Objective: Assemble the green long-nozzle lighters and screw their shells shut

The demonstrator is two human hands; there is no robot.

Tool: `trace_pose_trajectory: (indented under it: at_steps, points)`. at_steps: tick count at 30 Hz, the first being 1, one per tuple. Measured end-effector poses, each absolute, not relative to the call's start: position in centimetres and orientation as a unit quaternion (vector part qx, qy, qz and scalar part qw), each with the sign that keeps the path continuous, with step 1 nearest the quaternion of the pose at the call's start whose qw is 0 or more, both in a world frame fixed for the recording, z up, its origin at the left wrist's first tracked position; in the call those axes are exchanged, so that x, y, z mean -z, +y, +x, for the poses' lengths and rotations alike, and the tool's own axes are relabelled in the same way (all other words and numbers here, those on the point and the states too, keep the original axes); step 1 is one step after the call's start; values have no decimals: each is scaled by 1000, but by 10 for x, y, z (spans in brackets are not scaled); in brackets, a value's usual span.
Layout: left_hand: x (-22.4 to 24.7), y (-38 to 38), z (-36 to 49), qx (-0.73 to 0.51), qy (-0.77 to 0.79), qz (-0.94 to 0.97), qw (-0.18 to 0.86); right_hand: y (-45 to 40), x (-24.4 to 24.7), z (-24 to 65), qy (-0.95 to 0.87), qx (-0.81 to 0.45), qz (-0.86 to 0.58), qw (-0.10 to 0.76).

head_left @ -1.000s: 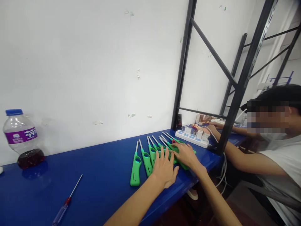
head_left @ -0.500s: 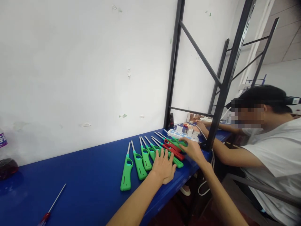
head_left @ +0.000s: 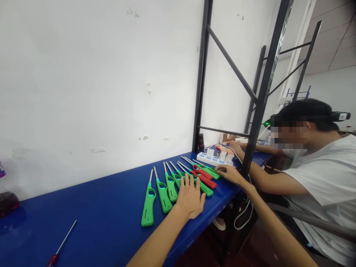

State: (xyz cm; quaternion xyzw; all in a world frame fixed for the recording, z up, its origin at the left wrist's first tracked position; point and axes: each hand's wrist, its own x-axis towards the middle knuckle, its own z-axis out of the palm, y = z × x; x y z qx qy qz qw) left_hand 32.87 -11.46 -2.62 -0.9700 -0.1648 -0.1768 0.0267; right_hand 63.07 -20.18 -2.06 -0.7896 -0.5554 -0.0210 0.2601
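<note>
Long-nosed utility lighters, mostly green with some red, lie side by side on the blue table (head_left: 111,207), metal tips toward the wall. My left hand (head_left: 190,196) rests palm down across the middle of the row with its fingers spread, partly hiding several handles. The thumb and fingers of my right hand (head_left: 229,175) close on the handle end of the rightmost green lighter (head_left: 213,172). Beside that one lies a red lighter (head_left: 205,172). At the left end a green lighter (head_left: 148,207) lies slightly apart.
Behind the row's right end sits a white power strip (head_left: 213,159) with plugs. A black rack post (head_left: 254,137) rises at the right, and a person in white (head_left: 319,174) works beyond it. A screwdriver (head_left: 63,239) and a dark red bottle (head_left: 8,203) are at left.
My right hand has moved slightly toward the table's right side, and the rightmost green lighter now lies flatter in line with the row. My left hand remains spread over the lighters.
</note>
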Motion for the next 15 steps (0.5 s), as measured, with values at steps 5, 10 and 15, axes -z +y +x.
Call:
trace_pose_trajectory:
  at_steps: [5,10,15]
  points:
    - [16,-115,309,184,-220,-958,24,-193,22,614,-563,84,-777,269]
    - [-7,-69,261,180,-334,-925,24,-195,22,585,-556,170,-765,278]
    - [-7,-6,201,139,-455,-879,20,-184,23,560,-545,213,-761,280]
